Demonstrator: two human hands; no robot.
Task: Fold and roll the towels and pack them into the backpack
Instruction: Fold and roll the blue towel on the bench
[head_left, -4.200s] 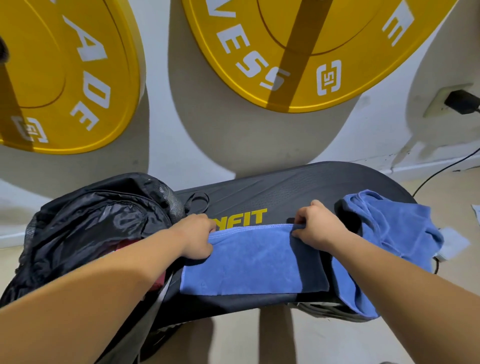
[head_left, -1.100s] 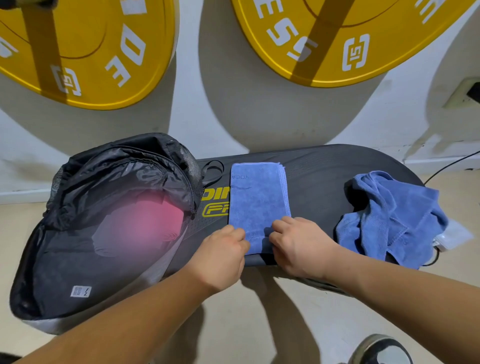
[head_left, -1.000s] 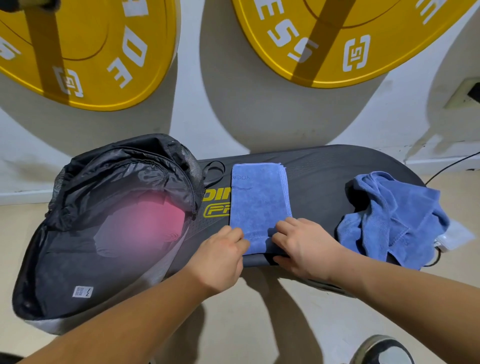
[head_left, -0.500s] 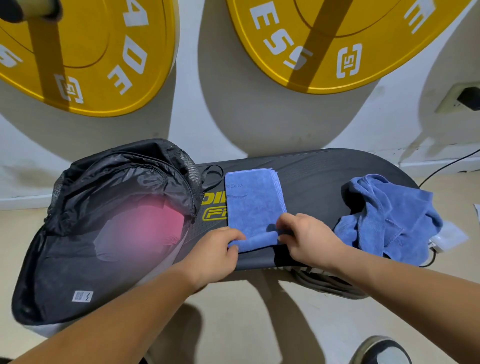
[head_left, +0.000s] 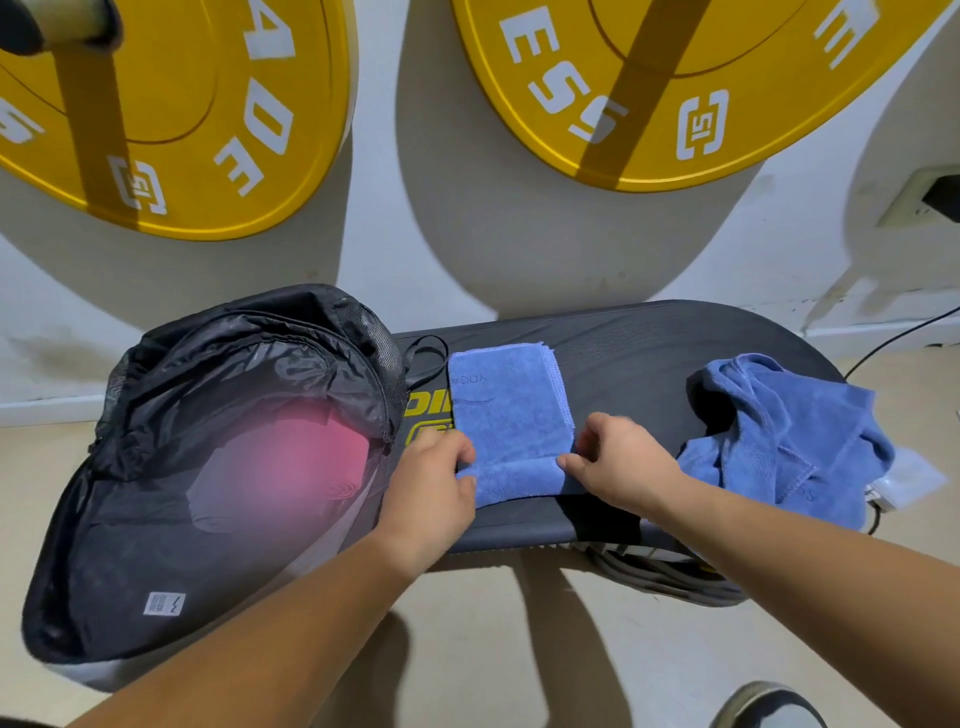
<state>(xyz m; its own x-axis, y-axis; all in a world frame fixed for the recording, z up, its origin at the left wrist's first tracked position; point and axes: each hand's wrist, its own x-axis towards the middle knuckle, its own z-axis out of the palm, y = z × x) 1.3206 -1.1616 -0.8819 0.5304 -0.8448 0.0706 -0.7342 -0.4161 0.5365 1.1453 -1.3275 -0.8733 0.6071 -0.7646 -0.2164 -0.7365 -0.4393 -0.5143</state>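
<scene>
Step in hand: rolling. The folded towel (head_left: 506, 410), a narrow blue strip, lies flat on the black bench (head_left: 649, 353), long axis running near to far, just right of the backpack (head_left: 208, 467). Its near end is turned over into a short first roll (head_left: 514, 480). The left hand (head_left: 431, 467) pinches the left end of that roll and the right hand (head_left: 618, 462) pinches the right end. Fingers (head_left: 582, 447) of both hands are curled onto the cloth and grasping it, not released. The far part of the strip is flat and unrolled, so the roll looks barely started and packing is not yet done for this towel. The backpack lies at the left end of the bench with its mouth unzipped and facing up. Something pink and blurred shows inside; cannot tell what it is. A second blue towel (head_left: 789, 441) sits crumpled at the right end of the bench, well apart from the hands, unfolded, so I judge the task is less than half done. The next move probably calls for both hands pushing the roll away toward the far edge, with even pressure left and right so it stays tight and straight and does not cone. Risk: the stacked layers on the right edge may slip and fan out.
</scene>
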